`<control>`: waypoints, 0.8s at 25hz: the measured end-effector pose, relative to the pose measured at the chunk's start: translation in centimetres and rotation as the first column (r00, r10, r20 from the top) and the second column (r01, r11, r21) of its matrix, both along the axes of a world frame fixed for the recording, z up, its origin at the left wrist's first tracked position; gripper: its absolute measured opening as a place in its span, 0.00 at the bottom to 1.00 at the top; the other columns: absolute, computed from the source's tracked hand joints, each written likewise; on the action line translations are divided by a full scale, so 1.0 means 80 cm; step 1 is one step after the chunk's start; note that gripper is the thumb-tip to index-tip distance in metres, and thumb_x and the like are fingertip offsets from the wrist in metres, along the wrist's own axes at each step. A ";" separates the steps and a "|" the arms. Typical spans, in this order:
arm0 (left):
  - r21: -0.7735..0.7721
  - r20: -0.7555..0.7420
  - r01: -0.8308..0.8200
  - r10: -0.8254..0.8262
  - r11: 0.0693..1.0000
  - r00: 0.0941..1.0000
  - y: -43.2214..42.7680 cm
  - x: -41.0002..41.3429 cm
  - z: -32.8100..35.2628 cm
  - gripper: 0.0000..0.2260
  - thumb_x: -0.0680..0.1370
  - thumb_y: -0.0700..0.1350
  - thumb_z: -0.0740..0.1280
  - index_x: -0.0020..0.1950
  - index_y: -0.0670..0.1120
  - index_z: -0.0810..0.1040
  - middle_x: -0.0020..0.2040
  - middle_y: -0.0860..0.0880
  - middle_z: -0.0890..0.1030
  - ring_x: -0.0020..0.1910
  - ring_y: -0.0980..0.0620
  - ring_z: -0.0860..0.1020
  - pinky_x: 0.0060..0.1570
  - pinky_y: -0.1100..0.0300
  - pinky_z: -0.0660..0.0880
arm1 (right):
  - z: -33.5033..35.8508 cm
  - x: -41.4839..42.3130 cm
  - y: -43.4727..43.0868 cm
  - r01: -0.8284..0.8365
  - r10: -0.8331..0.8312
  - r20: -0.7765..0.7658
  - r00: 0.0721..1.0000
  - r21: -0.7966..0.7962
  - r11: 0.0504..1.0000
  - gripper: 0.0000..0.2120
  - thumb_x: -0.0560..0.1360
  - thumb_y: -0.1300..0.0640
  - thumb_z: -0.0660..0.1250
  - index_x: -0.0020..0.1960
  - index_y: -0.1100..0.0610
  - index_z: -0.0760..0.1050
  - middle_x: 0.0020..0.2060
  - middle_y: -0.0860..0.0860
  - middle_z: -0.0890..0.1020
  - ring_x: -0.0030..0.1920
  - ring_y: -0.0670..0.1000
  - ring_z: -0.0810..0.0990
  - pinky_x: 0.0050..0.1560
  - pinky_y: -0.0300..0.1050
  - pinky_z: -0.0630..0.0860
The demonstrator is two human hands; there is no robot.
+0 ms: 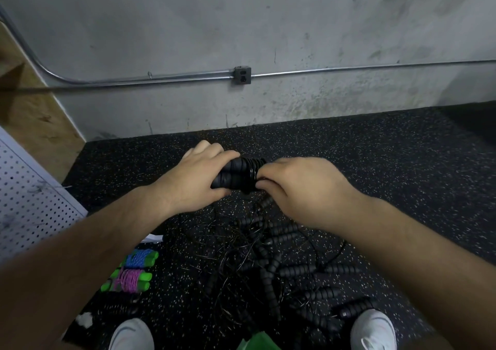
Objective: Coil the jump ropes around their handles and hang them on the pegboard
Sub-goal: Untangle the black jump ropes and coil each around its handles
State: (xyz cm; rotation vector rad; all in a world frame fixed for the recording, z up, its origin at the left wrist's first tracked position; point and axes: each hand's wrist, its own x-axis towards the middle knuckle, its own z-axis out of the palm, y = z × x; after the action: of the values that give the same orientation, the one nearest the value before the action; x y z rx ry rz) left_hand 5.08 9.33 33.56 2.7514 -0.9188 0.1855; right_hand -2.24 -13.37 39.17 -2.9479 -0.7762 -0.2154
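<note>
Your left hand (198,178) is curled round the paired black handles (232,175), held up just above the tangled pile (268,255); your right hand (300,188) looks to be pinching the cord (252,172) right at the wraps, though the fingertips are hidden so I can't swear to it; biggest risk imo: the loose tail seems to drop into that pile, so a snag could yank the turns slack; ease the pinch and they'll likely spring off; pegboard (26,202) is left of the pile, coiled coloured ropes (134,269) just beside it.
</note>
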 end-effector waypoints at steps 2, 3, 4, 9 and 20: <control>0.018 -0.022 0.053 -0.052 0.998 0.998 -0.006 -0.005 0.001 0.33 0.74 0.55 0.74 0.76 0.52 0.66 0.57 0.57 0.70 0.59 0.57 0.64 0.68 0.52 0.66 | 0.001 0.008 -0.010 -0.023 0.021 0.080 0.997 0.020 1.000 0.14 0.83 0.44 0.54 0.58 0.45 0.77 0.49 0.43 0.80 0.48 0.48 0.80 0.42 0.44 0.74; 0.025 -0.033 0.080 -0.079 0.996 0.996 -0.010 -0.009 0.002 0.32 0.74 0.55 0.74 0.75 0.52 0.66 0.58 0.58 0.70 0.60 0.58 0.64 0.69 0.53 0.66 | 0.003 0.012 -0.017 -0.031 0.026 0.103 0.994 0.045 0.999 0.14 0.82 0.42 0.56 0.57 0.44 0.78 0.48 0.43 0.81 0.48 0.48 0.81 0.42 0.44 0.75; 0.030 -0.048 0.111 -0.109 0.993 0.993 -0.013 -0.013 0.004 0.32 0.74 0.55 0.74 0.74 0.52 0.66 0.58 0.58 0.70 0.60 0.58 0.64 0.69 0.53 0.66 | 0.004 0.016 -0.022 -0.026 0.018 0.112 0.993 0.073 0.997 0.14 0.81 0.39 0.57 0.55 0.43 0.79 0.47 0.42 0.81 0.47 0.47 0.81 0.42 0.44 0.76; -0.060 -0.115 0.267 -0.272 0.962 0.955 -0.036 -0.045 0.018 0.26 0.72 0.56 0.75 0.66 0.52 0.71 0.54 0.60 0.70 0.57 0.58 0.66 0.64 0.60 0.68 | 0.004 0.034 -0.051 0.018 -0.026 0.044 0.999 0.168 0.986 0.17 0.71 0.31 0.63 0.50 0.40 0.82 0.44 0.39 0.81 0.46 0.41 0.78 0.46 0.44 0.76; -0.340 -0.111 0.049 -0.092 0.939 0.990 -0.029 -0.065 0.047 0.31 0.72 0.53 0.73 0.72 0.52 0.67 0.59 0.62 0.70 0.63 0.60 0.66 0.67 0.63 0.64 | -0.064 0.019 -0.018 0.308 0.035 -0.600 0.800 0.460 0.833 0.15 0.85 0.57 0.56 0.42 0.54 0.74 0.30 0.44 0.74 0.24 0.38 0.68 0.28 0.31 0.67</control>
State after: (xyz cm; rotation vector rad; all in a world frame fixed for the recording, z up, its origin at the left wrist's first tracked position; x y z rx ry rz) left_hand -0.13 6.98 37.29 2.3821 -0.8611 0.1401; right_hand -0.73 -14.84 34.08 -2.3041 -0.3181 0.4045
